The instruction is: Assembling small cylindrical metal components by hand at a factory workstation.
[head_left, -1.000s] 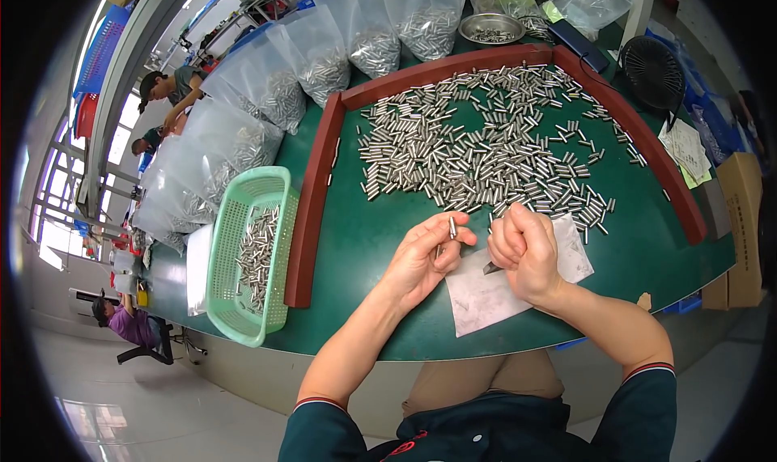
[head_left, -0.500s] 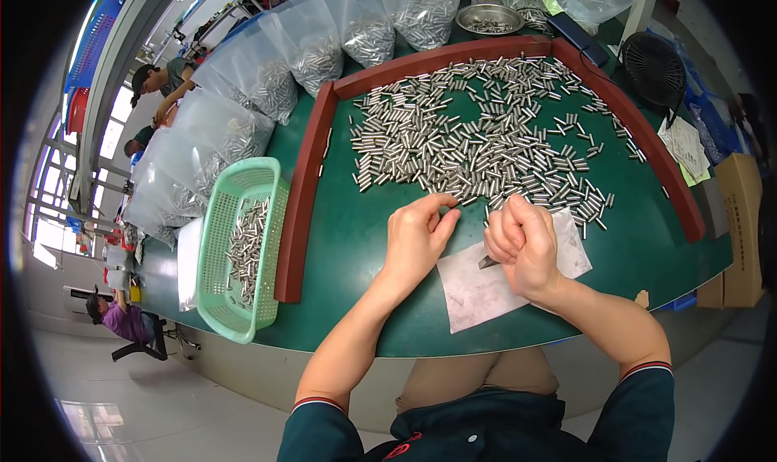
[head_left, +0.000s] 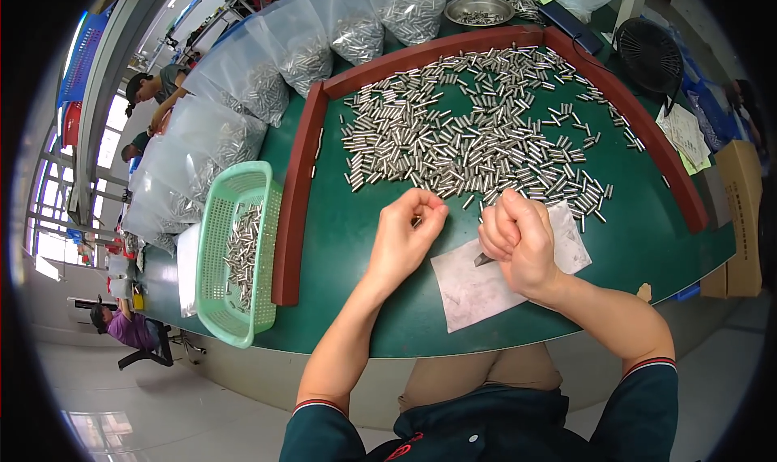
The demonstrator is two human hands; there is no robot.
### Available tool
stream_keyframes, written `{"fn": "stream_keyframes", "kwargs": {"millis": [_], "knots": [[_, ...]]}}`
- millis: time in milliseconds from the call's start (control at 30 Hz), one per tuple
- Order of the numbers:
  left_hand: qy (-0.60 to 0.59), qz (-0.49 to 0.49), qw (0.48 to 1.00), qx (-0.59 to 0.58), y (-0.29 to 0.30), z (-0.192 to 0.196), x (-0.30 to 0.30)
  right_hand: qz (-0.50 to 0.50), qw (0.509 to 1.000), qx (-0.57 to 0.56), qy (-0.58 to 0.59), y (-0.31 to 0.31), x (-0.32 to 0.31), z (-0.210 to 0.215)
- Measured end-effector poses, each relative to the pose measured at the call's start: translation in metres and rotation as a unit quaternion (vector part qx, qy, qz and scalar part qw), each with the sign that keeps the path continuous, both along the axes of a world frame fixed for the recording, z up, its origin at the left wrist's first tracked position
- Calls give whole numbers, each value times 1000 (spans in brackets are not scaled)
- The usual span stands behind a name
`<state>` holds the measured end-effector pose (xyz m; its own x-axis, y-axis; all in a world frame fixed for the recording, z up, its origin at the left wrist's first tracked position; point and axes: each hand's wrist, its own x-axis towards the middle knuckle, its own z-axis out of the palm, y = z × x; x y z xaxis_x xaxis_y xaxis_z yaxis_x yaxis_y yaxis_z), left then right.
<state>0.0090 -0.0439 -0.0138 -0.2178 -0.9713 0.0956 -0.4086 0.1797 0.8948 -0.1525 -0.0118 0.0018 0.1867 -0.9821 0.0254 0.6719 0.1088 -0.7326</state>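
A large spread of short, shiny metal pins point(head_left: 453, 138) covers the far part of the green tabletop. My left hand point(head_left: 407, 234) hovers just in front of the pile's near edge, thumb and fingers curled together; a small glint between them looks like a pin. Closed in a fist, my right hand point(head_left: 522, 247) is over a smudged white sheet point(head_left: 477, 296). From under its fingers juts the dark, tapered end of a tool point(head_left: 483, 260), whose kind I cannot make out. The rest of that tool is hidden by the hand.
A dark red wooden frame point(head_left: 298, 211) borders the pins. Left of it stands a green plastic basket point(head_left: 212, 280) holding more pins. Filled clear bags point(head_left: 263, 82) line the back, near a metal bowl point(head_left: 479, 2). A black fan point(head_left: 650, 57) stands right; co-workers point(head_left: 133, 328) are at left.
My left hand has drawn slightly back toward me and left, its fingers closing more. My right hand stays almost in place. The whole view has shifted a little.
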Motion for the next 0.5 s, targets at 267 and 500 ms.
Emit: {"fn": "stream_keyframes", "kwargs": {"millis": [267,500], "knots": [[336,-32,895,292,-2,11,14,5,1000,12,-11,-1,-1,0],[304,-40,902,303,-1,7,15,6,1000,11,-11,-2,-1,-1]]}}
